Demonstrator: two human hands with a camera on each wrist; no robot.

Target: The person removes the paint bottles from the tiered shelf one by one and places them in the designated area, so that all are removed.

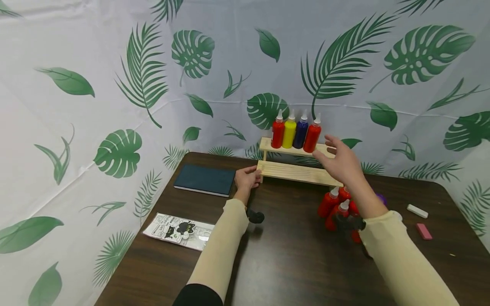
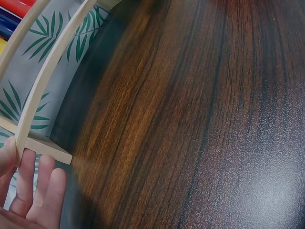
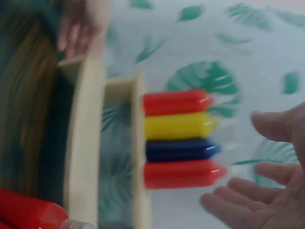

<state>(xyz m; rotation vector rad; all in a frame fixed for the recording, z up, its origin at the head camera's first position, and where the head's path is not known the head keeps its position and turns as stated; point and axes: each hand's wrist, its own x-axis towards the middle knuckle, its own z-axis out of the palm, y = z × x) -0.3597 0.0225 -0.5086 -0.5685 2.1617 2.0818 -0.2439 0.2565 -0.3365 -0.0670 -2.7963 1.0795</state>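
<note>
A two-tier wooden rack (image 1: pixel 294 172) stands at the back of the table. My left hand (image 1: pixel 247 178) pinches the left end of its lower board (image 2: pixel 29 112) between thumb and fingers. On the upper tier stand a red bottle (image 1: pixel 277 134), a yellow bottle (image 1: pixel 289 134), a dark blue bottle (image 1: pixel 300 135) and another red bottle (image 1: pixel 312 138), side by side with white nozzles. Just right of that last red bottle (image 3: pixel 183 174), my right hand (image 1: pixel 340 160) hovers with fingers spread and holds nothing.
More red bottles (image 1: pixel 328 204) stand on the table under my right forearm, partly hidden. A dark blue notebook (image 1: pixel 205 180) and a cat-print packet (image 1: pixel 180 231) lie on the left. To the right are a white block (image 1: pixel 417 211) and a pink block (image 1: pixel 424 231). A leaf-print cloth hangs behind.
</note>
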